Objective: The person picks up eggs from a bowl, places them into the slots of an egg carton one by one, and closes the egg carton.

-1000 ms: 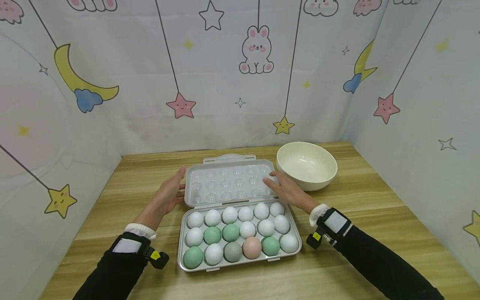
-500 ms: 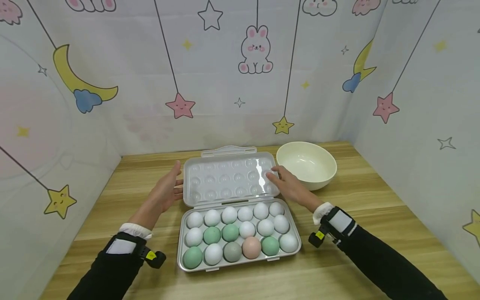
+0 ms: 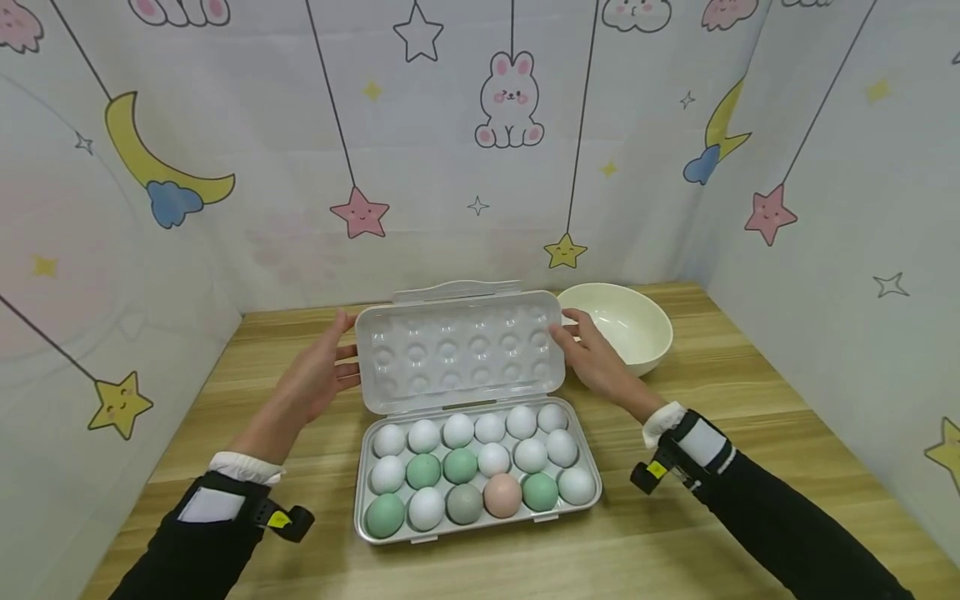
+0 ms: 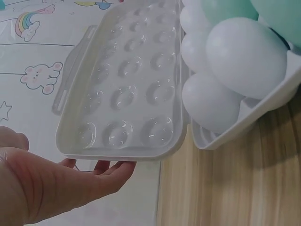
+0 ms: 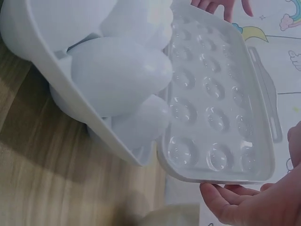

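An egg box lies on the table, its tray full of white eggs, green eggs, a grey egg and a pink egg. Its clear, dimpled lid stands tilted up at the hinge. My left hand touches the lid's left edge with fairly straight fingers; in the left wrist view their tips pass behind the rim. At the opposite edge is my right hand, its fingertips right at the rim in the right wrist view, the thumb apart from the other fingers.
Behind my right hand stands a cream bowl at the back right of the wooden table. Curtains printed with stars, moons and a rabbit hang at the back and sides.
The lid has swung up from lying nearly flat to a steeper tilt, and both hands have risen with it at its two ends. The tray of eggs stays put.
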Tool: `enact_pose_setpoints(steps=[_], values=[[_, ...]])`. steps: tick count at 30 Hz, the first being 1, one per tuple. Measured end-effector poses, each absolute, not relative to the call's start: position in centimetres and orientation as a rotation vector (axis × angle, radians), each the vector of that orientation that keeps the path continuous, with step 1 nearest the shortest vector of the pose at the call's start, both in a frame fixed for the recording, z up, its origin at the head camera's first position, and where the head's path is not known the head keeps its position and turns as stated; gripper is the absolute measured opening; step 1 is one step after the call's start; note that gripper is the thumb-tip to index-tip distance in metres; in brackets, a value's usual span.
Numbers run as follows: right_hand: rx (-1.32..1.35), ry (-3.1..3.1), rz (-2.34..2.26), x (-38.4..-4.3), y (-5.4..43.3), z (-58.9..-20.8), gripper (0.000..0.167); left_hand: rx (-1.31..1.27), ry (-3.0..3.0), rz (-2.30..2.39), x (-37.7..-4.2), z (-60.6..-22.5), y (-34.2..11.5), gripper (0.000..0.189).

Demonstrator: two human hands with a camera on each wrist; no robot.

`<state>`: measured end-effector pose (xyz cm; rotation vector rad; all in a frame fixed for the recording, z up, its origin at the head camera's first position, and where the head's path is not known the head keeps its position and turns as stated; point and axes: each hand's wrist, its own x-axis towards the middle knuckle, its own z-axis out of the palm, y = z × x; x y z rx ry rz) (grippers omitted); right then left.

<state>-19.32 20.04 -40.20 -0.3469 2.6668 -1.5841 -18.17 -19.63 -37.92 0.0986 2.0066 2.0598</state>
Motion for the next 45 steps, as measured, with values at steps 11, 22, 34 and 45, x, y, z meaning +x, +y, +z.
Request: enact_pose_setpoints(steps=[11,22,34,45], values=[[-0.460,2.733,-1.599,-18.8,20.6,-38.1,0.062,0.283,2.107,1.951,-16.6,-36.2,-20.0,0.080],[-0.577,2.703,-1.604,-18.2,21.4,-37.5,0.055,0.379,2.201,1.864,-15.0,-35.8,-20.0,0.072],[-0.624,2.562,-1.629,-16.0,22.4,-37.5,0.057,0.414,2.345,1.694,-11.8,-35.5,-19.7,0.062],[-0.672,2.557,-1.490,-13.5,22.9,-37.8,0.052,0.442,2.479,1.526,-9.5,-36.3,-19.1,0.051]])
